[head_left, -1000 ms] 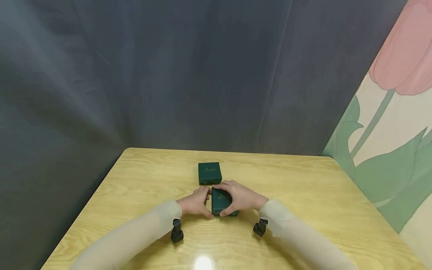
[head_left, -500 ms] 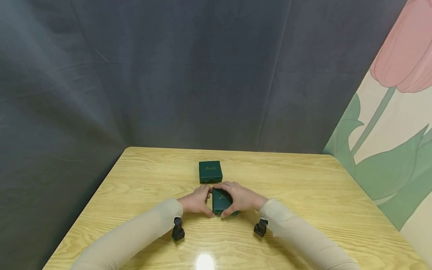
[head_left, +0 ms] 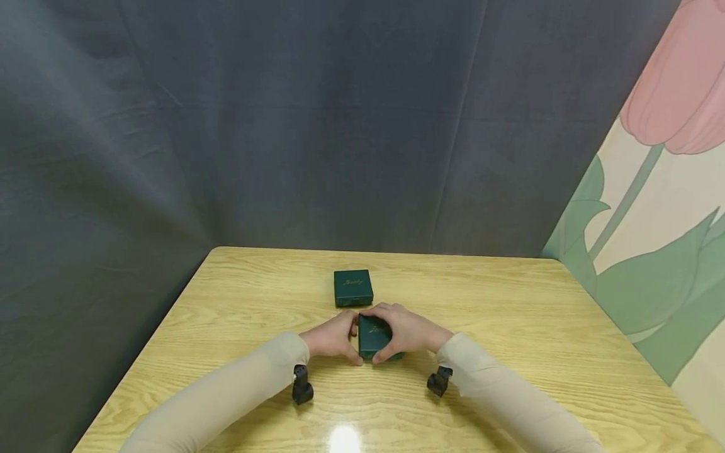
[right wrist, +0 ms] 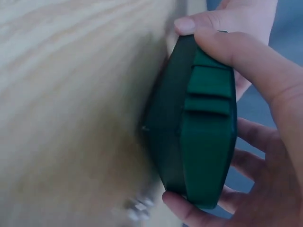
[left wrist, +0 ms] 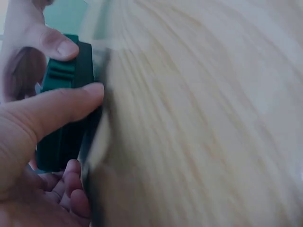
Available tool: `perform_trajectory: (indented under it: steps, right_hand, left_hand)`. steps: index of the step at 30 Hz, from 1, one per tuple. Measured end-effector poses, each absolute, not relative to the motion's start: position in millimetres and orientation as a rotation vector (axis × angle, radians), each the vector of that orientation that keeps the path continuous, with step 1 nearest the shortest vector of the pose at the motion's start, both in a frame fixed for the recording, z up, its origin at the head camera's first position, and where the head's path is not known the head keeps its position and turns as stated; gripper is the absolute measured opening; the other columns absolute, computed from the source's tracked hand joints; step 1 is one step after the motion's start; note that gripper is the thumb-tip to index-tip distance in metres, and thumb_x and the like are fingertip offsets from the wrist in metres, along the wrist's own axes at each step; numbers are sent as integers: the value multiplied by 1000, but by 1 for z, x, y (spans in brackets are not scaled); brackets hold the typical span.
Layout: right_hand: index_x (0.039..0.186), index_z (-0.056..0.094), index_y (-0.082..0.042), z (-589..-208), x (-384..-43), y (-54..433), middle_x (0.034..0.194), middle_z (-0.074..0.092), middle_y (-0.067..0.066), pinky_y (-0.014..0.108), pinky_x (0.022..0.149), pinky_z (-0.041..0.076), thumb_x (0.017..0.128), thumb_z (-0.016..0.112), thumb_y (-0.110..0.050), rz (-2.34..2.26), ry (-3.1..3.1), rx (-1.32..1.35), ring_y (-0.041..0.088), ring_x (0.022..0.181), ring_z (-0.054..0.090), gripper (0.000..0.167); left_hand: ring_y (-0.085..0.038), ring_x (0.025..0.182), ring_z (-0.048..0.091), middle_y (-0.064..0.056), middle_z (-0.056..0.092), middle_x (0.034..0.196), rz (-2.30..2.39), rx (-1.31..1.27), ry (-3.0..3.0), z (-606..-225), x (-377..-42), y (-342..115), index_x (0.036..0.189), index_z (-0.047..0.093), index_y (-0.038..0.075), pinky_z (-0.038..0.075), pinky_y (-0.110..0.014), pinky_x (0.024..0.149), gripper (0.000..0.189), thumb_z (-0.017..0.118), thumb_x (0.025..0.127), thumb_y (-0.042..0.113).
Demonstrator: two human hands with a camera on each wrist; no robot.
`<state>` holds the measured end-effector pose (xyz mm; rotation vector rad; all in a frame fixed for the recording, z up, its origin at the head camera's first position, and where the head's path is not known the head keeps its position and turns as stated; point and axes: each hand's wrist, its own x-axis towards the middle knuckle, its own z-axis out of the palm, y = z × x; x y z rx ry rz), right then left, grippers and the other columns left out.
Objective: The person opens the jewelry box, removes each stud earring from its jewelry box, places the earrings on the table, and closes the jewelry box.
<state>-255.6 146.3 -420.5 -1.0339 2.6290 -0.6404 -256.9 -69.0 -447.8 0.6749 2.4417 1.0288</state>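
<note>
A small dark green jewelry box (head_left: 374,340) with gold script on its lid lies on the table between my hands. My right hand (head_left: 409,331) grips it from the right, thumb at the near edge and fingers at the far edge. At its left side, my left hand (head_left: 334,336) holds the near corner with the thumb, and its fingers curl beside the far left corner. In the right wrist view, the box (right wrist: 206,142) shows its grooved side, and a fingertip reaches its lower end. Directly behind stands a second, matching green box (head_left: 353,287), untouched.
The boxes are on a light wood-grain table (head_left: 255,283). A small silvery, shiny cluster (right wrist: 139,208) shows on the table in the right wrist view. A dark curtain (head_left: 340,126) hangs behind, and a tulip-painted wall (head_left: 651,251) is on the right.
The near box and both hands have shifted very slightly to the right. The hold on it looks the same. The far box stays in place.
</note>
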Motion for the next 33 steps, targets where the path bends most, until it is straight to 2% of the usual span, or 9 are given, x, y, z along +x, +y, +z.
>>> perform_trajectory:
  steps: [7, 13, 17, 20, 21, 24, 26, 31, 33]
  right_hand:
    - [147, 40, -16, -387, -270, 166, 141, 48, 6, 44, 92, 44, 71, 86, -38, -724, 2674, -1026, 28, 122, 48, 91]
    - [145, 40, -11, -361, -298, 184, 139, 49, 10, 44, 90, 45, 70, 88, -31, -744, 2722, -1034, 28, 116, 51, 91]
    - [144, 41, -8, -362, -316, 193, 136, 51, 13, 51, 98, 37, 69, 88, -26, -742, 2732, -1034, 29, 115, 52, 90]
    - [145, 41, -8, -372, -328, 199, 138, 49, 14, 53, 99, 35, 70, 88, -25, -751, 2723, -996, 31, 118, 50, 90]
    - [145, 40, -8, -377, -332, 200, 139, 48, 15, 52, 99, 37, 70, 87, -25, -762, 2711, -988, 31, 119, 50, 90]
    - [146, 39, -7, -391, -341, 204, 141, 46, 17, 48, 95, 43, 71, 87, -26, -769, 2680, -969, 34, 122, 49, 91]
    - [146, 39, -8, -400, -345, 205, 143, 44, 18, 48, 96, 42, 71, 87, -27, -773, 2659, -945, 36, 124, 47, 92]
    - [147, 39, -10, -416, -349, 204, 145, 42, 18, 48, 96, 42, 70, 87, -26, -769, 2633, -878, 36, 124, 46, 92]
    - [146, 40, -11, -419, -350, 203, 145, 42, 18, 49, 97, 42, 70, 88, -24, -773, 2623, -848, 37, 126, 44, 92]
  left_hand:
    - [-17, 80, 49, -9, 53, 97, 1258, 589, 2349, -414, -269, -49, 143, 30, -4, 44, -31, 72, 87, 81, 73, 1]
    - [-23, 105, 60, -12, 57, 118, 1317, 506, 2370, -379, -278, -27, 151, 21, 0, 49, -38, 89, 87, 74, 83, 8]
    - [-29, 116, 58, -17, 56, 128, 1384, 452, 2322, -374, -285, -14, 151, 23, 1, 47, -45, 93, 74, 65, 90, 9]
    - [-26, 108, 60, -18, 58, 127, 1436, 448, 2262, -382, -292, -5, 148, 30, 0, 46, -45, 89, 63, 58, 92, 5]
    - [-25, 99, 61, -19, 59, 124, 1441, 453, 2252, -385, -294, -2, 146, 33, -1, 46, -43, 85, 59, 55, 92, 4]
    - [-21, 82, 53, -18, 62, 114, 1419, 446, 2262, -395, -297, 4, 138, 43, -4, 41, -35, 74, 48, 54, 91, 2]
    - [-21, 81, 50, -17, 62, 113, 1382, 427, 2297, -400, -297, 8, 134, 47, -5, 39, -34, 73, 44, 54, 91, 2]
    - [-26, 108, 56, -18, 53, 134, 1288, 353, 2369, -409, -295, 14, 141, 39, -5, 45, -38, 87, 54, 57, 92, 6]
    - [-29, 111, 55, -20, 48, 140, 1276, 338, 2367, -411, -294, 15, 145, 33, -6, 45, -41, 89, 59, 57, 92, 6]
